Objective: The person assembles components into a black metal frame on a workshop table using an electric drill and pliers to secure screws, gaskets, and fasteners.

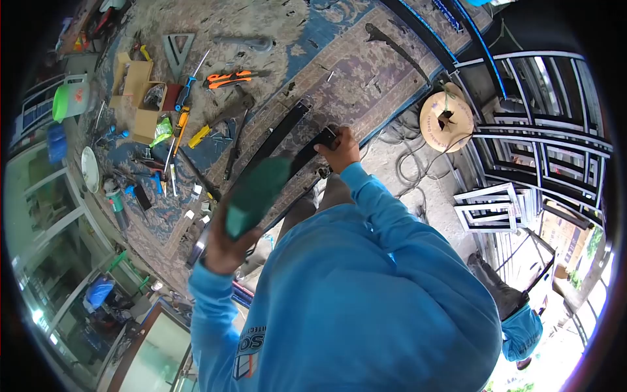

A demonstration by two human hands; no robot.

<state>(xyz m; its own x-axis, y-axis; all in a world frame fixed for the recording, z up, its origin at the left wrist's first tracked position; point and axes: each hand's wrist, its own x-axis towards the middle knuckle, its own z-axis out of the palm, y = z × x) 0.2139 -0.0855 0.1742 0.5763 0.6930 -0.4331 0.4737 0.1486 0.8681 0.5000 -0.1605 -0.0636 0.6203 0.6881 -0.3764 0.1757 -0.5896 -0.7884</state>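
My left hand (225,245) is closed around a dark green object (258,196) with a long rounded end, smeared by motion; I cannot tell what kind it is. It overlaps the near black metal bar (304,157) in this view. My right hand (341,151) grips that bar at its far end, fingers wrapped over the edge. A second black bar (277,136) lies alongside on the patterned carpet covering the worktable (339,85). Left of the bars are a hammer (238,104), an orange-handled cutter (228,80) and screwdrivers (181,117).
Cardboard boxes (130,85), a metal triangle (178,52) and a green grinder (114,196) sit at the table's left. A straw hat (446,121) and cables (408,163) are to the right. Stacked frames (542,137) line the right side; another person (522,330) stands below them.
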